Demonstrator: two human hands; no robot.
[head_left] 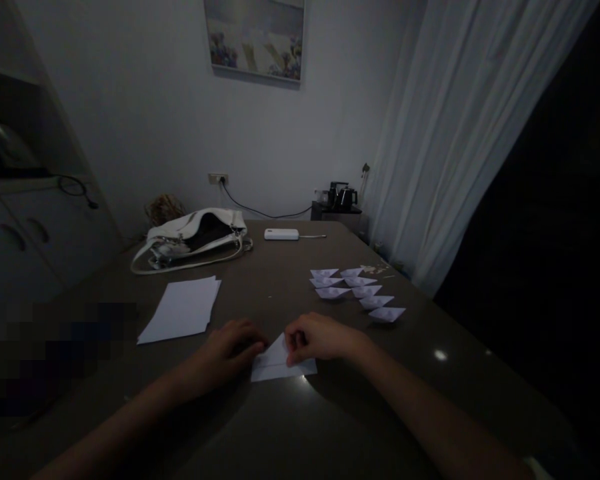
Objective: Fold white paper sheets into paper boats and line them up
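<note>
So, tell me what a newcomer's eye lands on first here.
The left hand and right hand, pinching a half-folded white sheet at the front of the dark table. To their right, a cluster of small folded paper boats; to the left, a stack of blank sheets near a white handbag.

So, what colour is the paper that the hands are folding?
White; the folded paper shows best in the head view.
</note>
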